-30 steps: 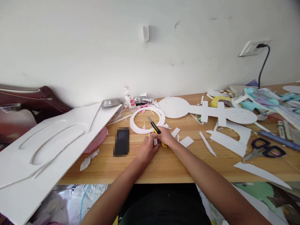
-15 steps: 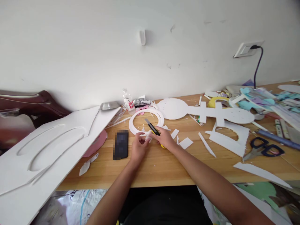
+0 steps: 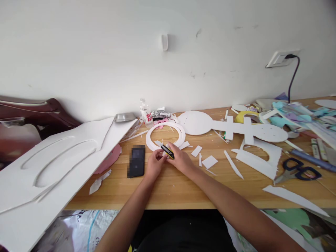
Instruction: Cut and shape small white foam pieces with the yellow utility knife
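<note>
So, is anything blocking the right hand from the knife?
Nothing visible: the right hand holds the knife. The left hand is close by, its fingers at a small white piece beside the knife. The ring lies just beyond both hands.

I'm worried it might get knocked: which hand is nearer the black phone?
Left. The left hand is just to the right of the black phone; the right hand, holding the utility knife, is farther right.

Single head-worn view, facing forward and down, close above wooden table (image 3: 183, 196), white wall (image 3: 105, 52) beyond
</note>
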